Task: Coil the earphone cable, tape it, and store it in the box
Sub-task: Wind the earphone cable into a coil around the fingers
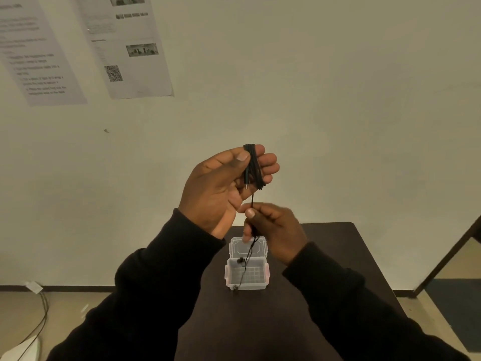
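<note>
The black earphone cable (254,165) is wound in several loops around the fingers of my left hand (221,188), raised in front of the wall, thumb pressing the coil. Its plug end points down beside the loops. My right hand (273,227), just below, pinches the loose strand. That strand hangs down over the clear plastic box (260,285) on the dark table (325,256). The earbuds dangle at the box: one near its back rim, one by its front left corner. The box stands open with its lid tilted back. No tape is in view.
The small dark table stands against a pale wall with two printed sheets (125,45) pinned at the upper left. A cable (41,316) runs along the floor at the left. A dark door frame (447,256) rises at the right.
</note>
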